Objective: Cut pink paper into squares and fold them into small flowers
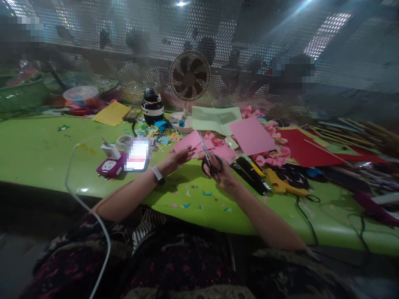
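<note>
My right hand [222, 172] grips a pair of scissors [205, 149] with black handles. Their metal blades are apart and point up and away from me over pink paper. My left hand [177, 159] is just left of them, palm turned partly up, fingers stretched out, with a watch on the wrist. A pink paper sheet [188, 142] lies right by its thumb; whether they touch is unclear. Small pink paper pieces [218, 143] are heaped beyond the scissors. A larger pink sheet [252, 135] rests to the right.
A fan [190, 77] and black bottle [152, 109] stand at the back. Left are a lit phone [136, 154] and purple power strip [109, 167] with a white cable. On the right are a black-and-yellow cutter [251, 172], yellow glue gun [285, 185] and red paper [308, 149].
</note>
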The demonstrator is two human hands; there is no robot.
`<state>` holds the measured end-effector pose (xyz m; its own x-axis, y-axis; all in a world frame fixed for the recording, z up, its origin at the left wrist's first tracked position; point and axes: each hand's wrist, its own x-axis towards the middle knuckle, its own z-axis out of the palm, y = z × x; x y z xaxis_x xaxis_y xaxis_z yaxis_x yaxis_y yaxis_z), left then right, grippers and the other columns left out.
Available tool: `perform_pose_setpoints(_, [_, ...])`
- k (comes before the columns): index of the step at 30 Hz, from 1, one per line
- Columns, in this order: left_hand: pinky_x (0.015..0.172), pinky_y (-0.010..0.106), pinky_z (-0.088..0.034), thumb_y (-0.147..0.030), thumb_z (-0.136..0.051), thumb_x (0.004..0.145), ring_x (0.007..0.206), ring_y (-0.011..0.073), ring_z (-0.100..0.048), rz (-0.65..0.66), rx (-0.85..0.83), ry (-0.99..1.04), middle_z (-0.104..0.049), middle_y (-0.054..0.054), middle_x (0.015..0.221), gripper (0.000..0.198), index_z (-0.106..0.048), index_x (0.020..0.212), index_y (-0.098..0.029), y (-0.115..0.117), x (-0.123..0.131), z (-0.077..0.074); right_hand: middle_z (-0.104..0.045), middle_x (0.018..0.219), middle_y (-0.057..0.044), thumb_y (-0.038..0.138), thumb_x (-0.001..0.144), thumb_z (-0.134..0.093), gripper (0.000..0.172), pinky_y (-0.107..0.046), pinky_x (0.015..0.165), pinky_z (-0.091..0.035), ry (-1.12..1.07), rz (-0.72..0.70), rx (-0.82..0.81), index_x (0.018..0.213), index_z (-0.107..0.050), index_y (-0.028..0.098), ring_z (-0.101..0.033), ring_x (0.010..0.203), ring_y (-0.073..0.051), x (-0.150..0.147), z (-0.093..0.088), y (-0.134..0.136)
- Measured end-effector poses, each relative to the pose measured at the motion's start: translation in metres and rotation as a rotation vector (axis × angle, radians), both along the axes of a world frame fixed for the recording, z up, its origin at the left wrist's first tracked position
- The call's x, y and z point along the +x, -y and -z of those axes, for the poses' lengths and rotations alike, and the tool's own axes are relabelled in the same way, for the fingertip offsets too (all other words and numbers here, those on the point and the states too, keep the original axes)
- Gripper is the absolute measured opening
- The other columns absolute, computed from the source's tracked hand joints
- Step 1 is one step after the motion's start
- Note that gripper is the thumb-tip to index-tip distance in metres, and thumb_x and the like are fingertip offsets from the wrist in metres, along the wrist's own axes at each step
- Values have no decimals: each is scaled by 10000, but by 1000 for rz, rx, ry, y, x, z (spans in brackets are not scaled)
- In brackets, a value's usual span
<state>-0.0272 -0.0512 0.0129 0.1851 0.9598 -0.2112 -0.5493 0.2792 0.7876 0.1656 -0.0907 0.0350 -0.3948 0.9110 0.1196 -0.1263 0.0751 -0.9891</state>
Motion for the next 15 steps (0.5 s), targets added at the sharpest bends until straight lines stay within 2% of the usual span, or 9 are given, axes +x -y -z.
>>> perform_pose_setpoints(4, [788, 181, -621, -100, -740, 909, 873, 145, -792, -8, -11, -9, -803, 136, 1133, 105, -790, 999, -122, -1, -2, 0, -467, 494, 77, 761, 754, -700, 579, -243, 412, -258, -14, -20, -24, 921, -668, 208, -360, 423, -100, 1, 1, -2])
perform_pose_setpoints(8, [788, 185, -623, -92, -716, 921, 859, 139, -788, 6, 11, -13, -805, 137, 1126, 93, -790, 971, -119, 0, -1, 1, -479, 492, 74, 761, 761, -697, 576, -245, 437, -290, -27, -17, -16, 913, -669, 206, -373, 429, -101, 4, 4, -3])
perform_pose_setpoints(12, [738, 166, -614, -76, -737, 900, 804, 122, -781, 24, 34, -6, -810, 137, 1094, 53, -777, 896, -111, 2, 1, 2, -525, 513, 65, 771, 781, -677, 587, -237, 415, -221, 19, -34, 3, 936, -679, 205, -360, 410, -89, 5, 5, -3])
perform_pose_setpoints(15, [758, 179, -617, -97, -775, 877, 802, 121, -778, 30, 33, -5, -807, 142, 1089, 46, -775, 923, -102, 1, 0, 4, -549, 536, 57, 771, 791, -657, 596, -241, 400, -174, 63, -41, 2, 973, -683, 205, -354, 402, -90, 5, 6, -4])
